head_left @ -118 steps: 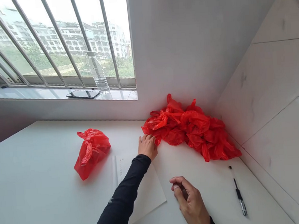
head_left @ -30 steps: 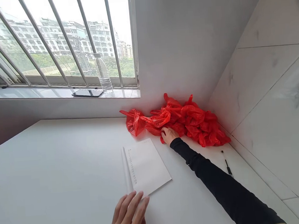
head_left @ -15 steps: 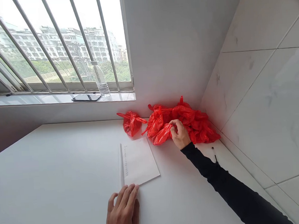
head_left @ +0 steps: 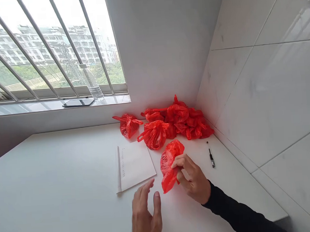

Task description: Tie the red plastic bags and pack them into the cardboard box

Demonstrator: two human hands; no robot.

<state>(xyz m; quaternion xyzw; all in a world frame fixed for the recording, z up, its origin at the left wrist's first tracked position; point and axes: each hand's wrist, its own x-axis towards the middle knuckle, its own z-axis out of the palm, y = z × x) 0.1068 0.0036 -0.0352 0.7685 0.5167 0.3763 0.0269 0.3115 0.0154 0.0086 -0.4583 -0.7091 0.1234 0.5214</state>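
My right hand (head_left: 192,178) grips a small tied red plastic bag (head_left: 170,164) and holds it just above the white table (head_left: 55,179), near its front. My left hand (head_left: 146,215) hovers open beside it, fingers stretched toward the bag and the corner of a white sheet of paper (head_left: 134,163) with a column of small print. A heap of several more red bags (head_left: 181,119) lies in the back corner, with one bag (head_left: 155,133) pulled forward and another bag (head_left: 127,125) standing apart to the left.
A black pen (head_left: 211,158) lies on the table right of the held bag. Tiled wall (head_left: 261,80) closes the right side. On the window sill stand a clear water bottle (head_left: 91,81) and a dark phone (head_left: 77,102), behind window bars.
My right hand pulled one red bag out of the heap and brought it toward me. My left hand lifted off the paper's edge and moved right, toward the bag.
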